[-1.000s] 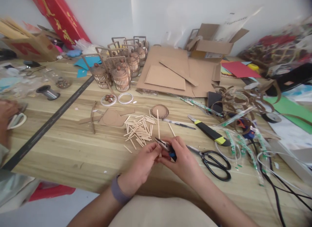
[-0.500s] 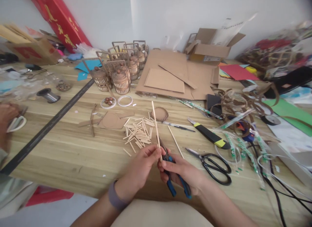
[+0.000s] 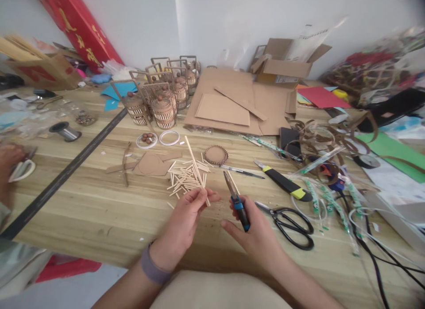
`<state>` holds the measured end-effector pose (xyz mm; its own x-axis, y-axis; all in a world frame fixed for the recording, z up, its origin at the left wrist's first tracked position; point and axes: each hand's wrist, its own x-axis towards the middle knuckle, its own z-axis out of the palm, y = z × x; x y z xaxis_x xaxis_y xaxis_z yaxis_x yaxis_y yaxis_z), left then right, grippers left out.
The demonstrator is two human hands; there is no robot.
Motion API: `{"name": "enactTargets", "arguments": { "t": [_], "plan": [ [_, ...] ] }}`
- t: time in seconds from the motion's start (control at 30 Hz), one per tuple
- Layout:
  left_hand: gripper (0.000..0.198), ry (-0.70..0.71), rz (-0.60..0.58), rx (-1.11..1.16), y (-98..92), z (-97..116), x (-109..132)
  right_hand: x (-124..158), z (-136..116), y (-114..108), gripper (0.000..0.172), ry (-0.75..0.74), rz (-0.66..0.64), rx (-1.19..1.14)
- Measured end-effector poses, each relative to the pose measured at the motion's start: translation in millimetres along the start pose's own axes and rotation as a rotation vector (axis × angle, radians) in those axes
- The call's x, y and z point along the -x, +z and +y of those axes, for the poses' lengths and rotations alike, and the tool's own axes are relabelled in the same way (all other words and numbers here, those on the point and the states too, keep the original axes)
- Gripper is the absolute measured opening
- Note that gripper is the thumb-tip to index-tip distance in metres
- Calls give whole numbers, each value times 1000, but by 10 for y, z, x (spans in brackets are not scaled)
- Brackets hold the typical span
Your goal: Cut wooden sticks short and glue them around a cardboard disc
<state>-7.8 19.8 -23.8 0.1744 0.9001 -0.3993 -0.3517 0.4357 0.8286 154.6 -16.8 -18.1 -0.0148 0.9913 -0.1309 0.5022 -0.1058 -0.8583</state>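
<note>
My left hand (image 3: 187,214) pinches a thin wooden stick (image 3: 195,165) near its lower end, the stick leaning up and to the left. In my right hand (image 3: 250,227) is a pair of pliers (image 3: 237,202) with blue and black handles, jaws pointing up and away. The pliers are apart from the stick. Beyond my left hand lies a pile of short cut sticks (image 3: 186,180). Another long stick (image 3: 233,183) rests on the table, partly hidden by the pliers. A round cardboard disc with a braided rim (image 3: 216,155) lies just behind the pile.
On the right lie black scissors (image 3: 292,227), a utility knife (image 3: 282,180) and tangled brown strips (image 3: 315,136). Several small woven baskets (image 3: 164,112) stand at the back beside cardboard sheets (image 3: 222,110). Another person's hand (image 3: 11,156) is by white-handled scissors (image 3: 23,169) at the left edge.
My hands have moved apart. The stick in my left hand has shifted left and tilts more; the pliers have come away from it to the right and turned upright.
</note>
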Motion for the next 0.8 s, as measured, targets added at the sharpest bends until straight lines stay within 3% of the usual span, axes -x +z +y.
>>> {"name": "enactTargets", "arguments": {
  "t": [0.17,0.3,0.43,0.6,0.7,0.8],
  "plan": [
    [39,-81,-82,23,80,-45,30,-116,11,82,38,-238,135,142],
    [40,-67,-127,9,104,-90,42,-168,-1,126,37,-284,131,158],
    [35,-51,-126,-114,36,-67,47,-121,-44,-34,38,-127,-73,110],
    [33,54,-128,-422,-85,57,61,-9,-28,-478,28,105,-424,25],
    [34,44,-171,-506,-111,90,65,56,32,-660,28,216,-507,-81],
    [35,30,-227,-533,-87,89,73,93,75,-701,29,319,-535,-167]
  ]
}}
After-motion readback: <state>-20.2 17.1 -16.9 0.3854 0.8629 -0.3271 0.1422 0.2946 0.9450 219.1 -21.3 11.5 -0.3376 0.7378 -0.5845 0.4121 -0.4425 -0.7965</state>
